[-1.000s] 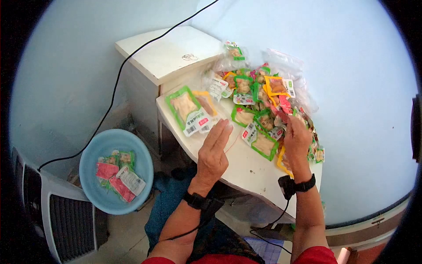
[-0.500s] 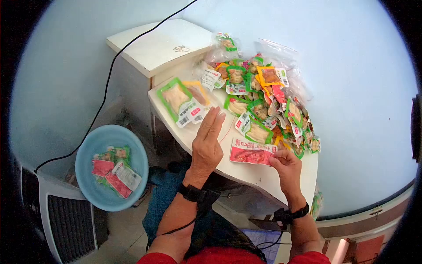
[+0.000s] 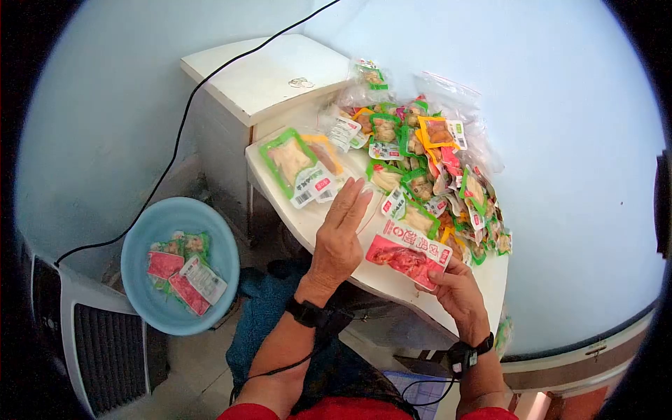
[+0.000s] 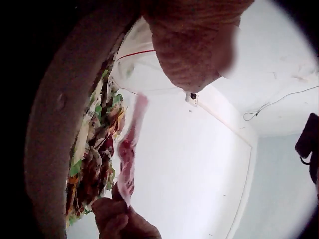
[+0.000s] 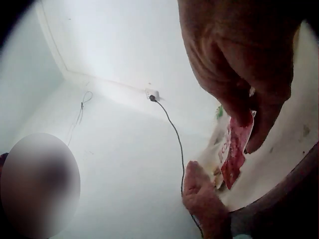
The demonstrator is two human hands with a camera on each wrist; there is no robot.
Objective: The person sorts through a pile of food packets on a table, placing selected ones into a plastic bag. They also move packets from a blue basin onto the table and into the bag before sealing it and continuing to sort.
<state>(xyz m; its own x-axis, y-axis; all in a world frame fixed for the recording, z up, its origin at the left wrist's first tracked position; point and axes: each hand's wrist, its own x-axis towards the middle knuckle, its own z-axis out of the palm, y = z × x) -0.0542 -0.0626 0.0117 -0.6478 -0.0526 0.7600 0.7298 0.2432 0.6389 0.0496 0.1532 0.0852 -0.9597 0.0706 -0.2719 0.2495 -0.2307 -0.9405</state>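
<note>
My right hand pinches a red-and-white food packet by its right end, over the front part of the table. In the right wrist view the same packet hangs between the thumb and fingers. At the table's left side, my left hand holds the edge of a clear zip bag with a thin red line, its fingers pointing up; its grip is partly hidden. Inside the bag lie a green-edged packet and a yellow-edged packet. A heap of mixed packets covers the table's far right.
A blue basin with several packets stands on the floor at left. A white raised cabinet top adjoins the table. Behind the heap lie clear bags. A black cable crosses the left side, above a grey appliance.
My right hand has drawn the red packet from the heap toward the front of the table and turned its printed face upward. The left hand has stayed almost still at the bag.
</note>
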